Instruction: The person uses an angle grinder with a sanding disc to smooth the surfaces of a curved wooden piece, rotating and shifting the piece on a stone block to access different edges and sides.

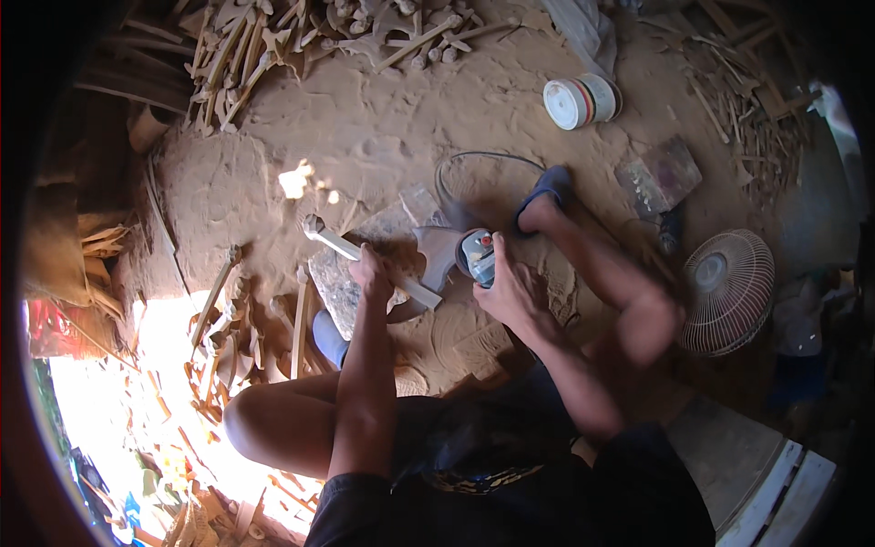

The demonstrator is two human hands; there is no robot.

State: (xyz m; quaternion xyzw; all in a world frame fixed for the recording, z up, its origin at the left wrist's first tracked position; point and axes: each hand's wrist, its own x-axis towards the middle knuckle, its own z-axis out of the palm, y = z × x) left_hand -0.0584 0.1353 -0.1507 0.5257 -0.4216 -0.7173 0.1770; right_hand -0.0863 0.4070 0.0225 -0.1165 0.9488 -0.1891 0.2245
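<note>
My left hand (372, 272) is closed around a pale wooden stick (334, 241) with a carved knob at its far left end. In my right hand (516, 294) is an angle grinder (479, 259) with a grey-green body and a red spot on top. Its disc side faces left, beside a flat, curved-edged piece (437, 252). Whether that piece is joined to the stick I cannot tell. Under the stick lies a rough block (330, 284) on the sandy ground, partly hidden by my left arm.
Carved sticks (246, 55) are heaped at the far left, with more (299, 324) beside my left knee. A white bucket (567, 103) lies tipped at the far right. To the right are a dusty board (670, 173) and a fan (727, 290). A cable (492, 153) curves past my slippered foot.
</note>
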